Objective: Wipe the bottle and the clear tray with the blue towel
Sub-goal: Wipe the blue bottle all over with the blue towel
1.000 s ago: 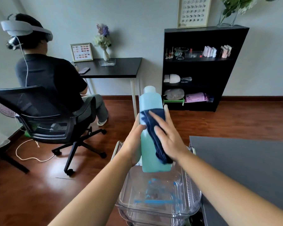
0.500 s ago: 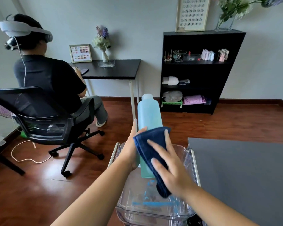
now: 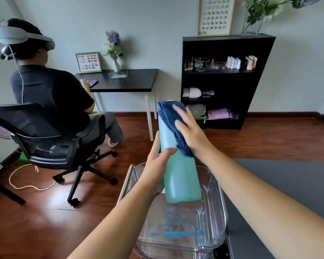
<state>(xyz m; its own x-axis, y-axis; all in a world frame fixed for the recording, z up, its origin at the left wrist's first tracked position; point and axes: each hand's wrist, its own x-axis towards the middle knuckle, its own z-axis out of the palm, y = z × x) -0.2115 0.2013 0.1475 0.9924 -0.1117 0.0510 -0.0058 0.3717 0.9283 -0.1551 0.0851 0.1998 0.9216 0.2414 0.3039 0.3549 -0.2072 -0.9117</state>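
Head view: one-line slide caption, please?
Left hand holds the bottle above the clear tray; right hand presses blue towel on it.

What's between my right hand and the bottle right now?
The blue towel, pressed by the right hand against the upper bottle, as the head view shows.

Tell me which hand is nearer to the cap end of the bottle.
Right. The right hand presses the blue towel over the top of the bottle; the left hand grips it lower down.

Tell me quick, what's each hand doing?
Left hand: closed around the blue bottle, holding it up.
Right hand: fingers flat, pressing the blue towel on the bottle.
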